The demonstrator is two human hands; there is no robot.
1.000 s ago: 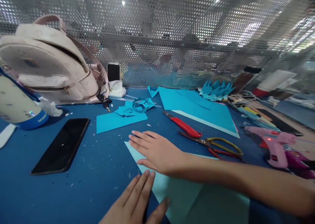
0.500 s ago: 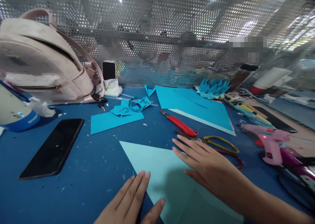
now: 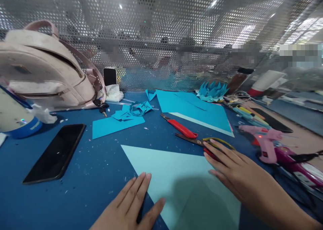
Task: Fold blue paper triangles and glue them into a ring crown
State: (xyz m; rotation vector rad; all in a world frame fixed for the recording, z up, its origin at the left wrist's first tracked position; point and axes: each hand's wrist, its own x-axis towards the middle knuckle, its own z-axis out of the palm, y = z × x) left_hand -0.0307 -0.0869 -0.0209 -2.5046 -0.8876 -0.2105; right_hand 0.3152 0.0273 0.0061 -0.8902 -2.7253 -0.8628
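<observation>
A light blue paper sheet (image 3: 174,176) lies flat on the blue table (image 3: 96,176) in front of me. My left hand (image 3: 131,206) presses flat on the table at the sheet's lower left edge, fingers together, thumb on the paper. My right hand (image 3: 237,171) lies flat with fingers spread over the sheet's right edge. Its fingertips reach the yellow-handled scissors (image 3: 204,143). Neither hand grips anything.
A red utility knife (image 3: 179,127) lies beyond the scissors. A black phone (image 3: 54,152), a pale backpack (image 3: 47,75), darker blue paper sheets (image 3: 194,107), paper scraps (image 3: 133,110), a folded blue paper piece (image 3: 212,90) and a pink glue gun (image 3: 267,140) surround the sheet. A perforated metal screen closes the back.
My right hand slid from the sheet's left tip across to its right edge, reaching the scissors. My left hand stayed pressed at the lower left.
</observation>
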